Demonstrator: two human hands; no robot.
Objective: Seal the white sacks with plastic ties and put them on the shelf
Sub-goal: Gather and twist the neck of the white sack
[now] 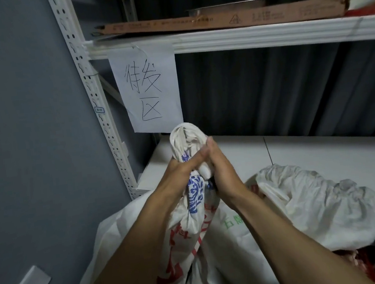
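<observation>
A white sack (192, 221) with blue and red print stands in front of me, its neck bunched and twisted upward. My left hand (174, 178) grips the neck from the left. My right hand (223, 172) grips it from the right, fingers wrapped round the cloth. The gathered top of the sack sticks out above both hands. A second white sack (312, 202), open and crumpled, leans against the white shelf board (325, 155) to the right. No plastic tie shows; the hands hide the neck.
A white metal rack post (96, 101) rises at the left beside a grey wall. A paper sign (149, 87) hangs from the upper shelf (263, 35), which carries a flat brown carton (225, 19) and a metal tray. A dark curtain hangs behind.
</observation>
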